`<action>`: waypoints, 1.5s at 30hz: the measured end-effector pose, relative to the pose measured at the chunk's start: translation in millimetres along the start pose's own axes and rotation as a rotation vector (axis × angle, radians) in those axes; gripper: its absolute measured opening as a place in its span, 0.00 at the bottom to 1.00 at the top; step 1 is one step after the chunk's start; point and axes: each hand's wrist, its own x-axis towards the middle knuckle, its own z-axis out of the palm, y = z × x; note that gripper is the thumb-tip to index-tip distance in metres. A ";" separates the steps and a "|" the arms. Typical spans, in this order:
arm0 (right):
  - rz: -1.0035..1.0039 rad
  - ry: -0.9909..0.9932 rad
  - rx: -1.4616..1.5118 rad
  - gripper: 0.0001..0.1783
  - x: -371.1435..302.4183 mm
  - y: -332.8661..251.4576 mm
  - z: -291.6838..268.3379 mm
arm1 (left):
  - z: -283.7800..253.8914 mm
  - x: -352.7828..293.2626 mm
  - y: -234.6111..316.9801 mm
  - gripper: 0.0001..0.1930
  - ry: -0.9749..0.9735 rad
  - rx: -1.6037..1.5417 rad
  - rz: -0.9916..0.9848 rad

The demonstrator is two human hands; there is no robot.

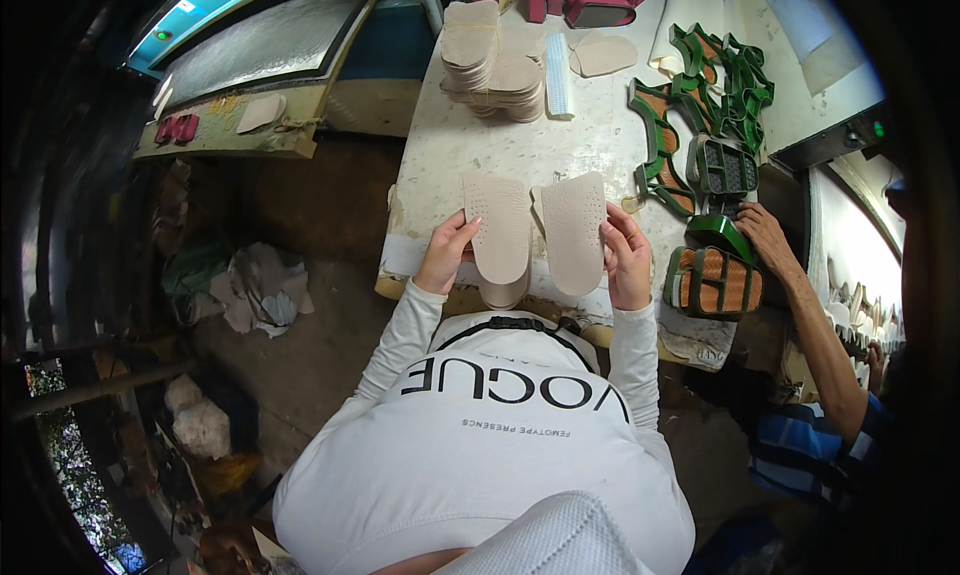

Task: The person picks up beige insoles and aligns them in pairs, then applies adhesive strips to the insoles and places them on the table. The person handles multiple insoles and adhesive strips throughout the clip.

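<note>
My left hand (447, 253) is closed on a few beige insoles (498, 230) stacked together, with thumb on top and small punched holes showing near their far end. More insole edges stick out beneath the heel end. My right hand (627, 257) pinches another beige insole (575, 240) by its right edge; a second edge peeks out behind it. Both hands are above the near edge of the white worktable (430, 165). Beyond them stand piles of beige insoles (510, 87), and a single insole piece (604, 55) lies flat to their right.
A pale blue pleated strip (558, 75) lies beside the piles. Green cutting dies (655, 140) crowd the table's right side, where another person's hand (766, 237) touches one. Dark red dies (600, 5) sit at the far edge. A side bench (230, 140) stands at left.
</note>
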 end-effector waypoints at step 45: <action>-0.331 -0.029 -0.425 0.18 -2.0 28.5 46.6 | 15.5 -6.3 -0.5 0.16 -0.148 0.057 -0.054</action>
